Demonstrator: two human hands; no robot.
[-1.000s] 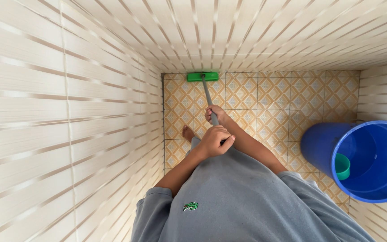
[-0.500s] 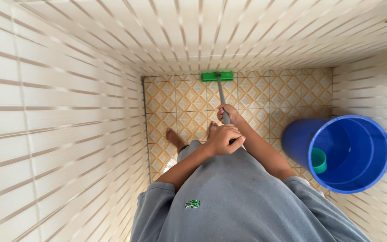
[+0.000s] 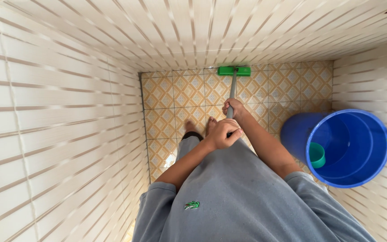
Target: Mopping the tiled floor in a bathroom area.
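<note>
Both hands, the left hand (image 3: 220,133) nearer the body and the right hand (image 3: 233,108) lower, gripped the grey handle (image 3: 232,89) of the green floor brush (image 3: 234,71), whose head stood at the far wall's foot with most of the patterned floor (image 3: 175,96) apparently left to scrub.

Bare patterned floor (image 3: 175,96) left of the green brush head (image 3: 234,71) — blue bucket (image 3: 337,148) blocking the right, walls close.

Gray handle (image 3: 232,92) hidden inside left hand (image 3: 221,133) and right hand (image 3: 233,107). Blue bucket (image 3: 352,177) base hidden behind its rim. Green brush head (image 3: 234,71) bristles unseen. Walls motion-blurred.
</note>
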